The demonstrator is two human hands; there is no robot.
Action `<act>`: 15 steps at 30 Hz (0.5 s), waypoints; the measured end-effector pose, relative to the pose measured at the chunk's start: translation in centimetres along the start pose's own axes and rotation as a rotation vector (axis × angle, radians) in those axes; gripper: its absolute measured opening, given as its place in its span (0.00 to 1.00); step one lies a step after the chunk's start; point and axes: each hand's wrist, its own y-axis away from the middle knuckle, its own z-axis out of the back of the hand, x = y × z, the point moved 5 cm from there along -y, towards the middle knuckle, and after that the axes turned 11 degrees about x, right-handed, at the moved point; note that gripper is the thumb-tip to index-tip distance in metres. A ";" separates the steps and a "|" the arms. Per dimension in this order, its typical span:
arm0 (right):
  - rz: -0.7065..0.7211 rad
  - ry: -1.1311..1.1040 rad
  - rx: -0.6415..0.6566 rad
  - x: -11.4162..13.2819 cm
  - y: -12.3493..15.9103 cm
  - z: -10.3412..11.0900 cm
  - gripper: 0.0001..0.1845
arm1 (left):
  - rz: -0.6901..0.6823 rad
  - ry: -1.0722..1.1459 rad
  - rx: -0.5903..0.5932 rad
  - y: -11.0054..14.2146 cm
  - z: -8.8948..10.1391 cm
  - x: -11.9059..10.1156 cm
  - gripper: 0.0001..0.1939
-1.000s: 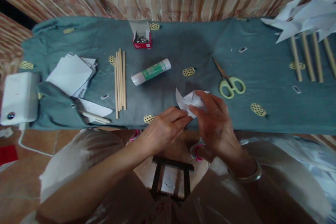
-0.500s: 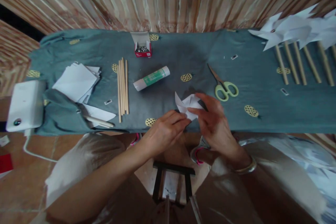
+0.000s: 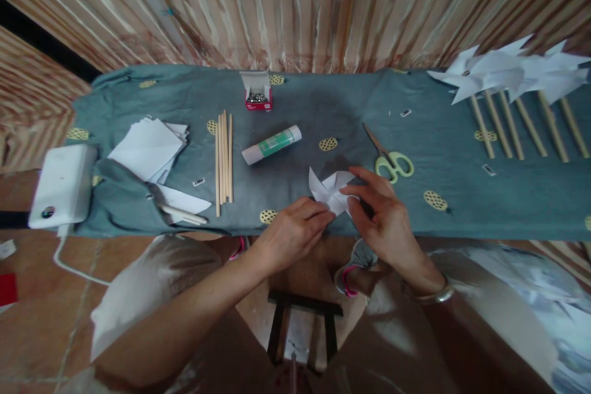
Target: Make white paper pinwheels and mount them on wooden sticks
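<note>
A white paper pinwheel [image 3: 333, 188] with folded blades is held above the table's front edge. My left hand [image 3: 295, 228] pinches its lower left part, fingers closed. My right hand [image 3: 385, 221] is at its right side, thumb and fingers bent around the blades there. Beyond the right hand lie scissors [image 3: 394, 165] with light green handles, blades pointing away. A glue stick [image 3: 271, 144] with a green label lies behind the left hand. Wooden sticks [image 3: 224, 160] lie side by side farther left.
An open red box [image 3: 258, 101] of small metal pieces stands at the back. Left are stacked white paper squares [image 3: 145, 148] and a white power bank [image 3: 63, 184] with a cable. Several finished pinwheels on sticks [image 3: 508, 71] lie right. Blue-green cloth [image 3: 305, 98] covers the table.
The camera view has shifted, bringing more of the pinwheels at right into sight. My right fingers have moved slightly on the paper blades; my left hand keeps its pinch.
</note>
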 end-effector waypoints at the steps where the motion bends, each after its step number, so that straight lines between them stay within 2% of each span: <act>1: 0.010 0.009 -0.001 0.1 0.0 0.0 0.10 | 0.003 -0.003 0.000 0.0 0.0 0.0 0.11; 8: 0.039 0.067 -0.031 0.7 0.3 0.3 0.09 | 0.004 -0.011 -0.005 -0.2 0.1 -0.1 0.11; 15: -0.005 0.114 -0.005 0.8 0.7 0.0 0.03 | 0.022 0.016 -0.014 -0.1 0.0 0.0 0.12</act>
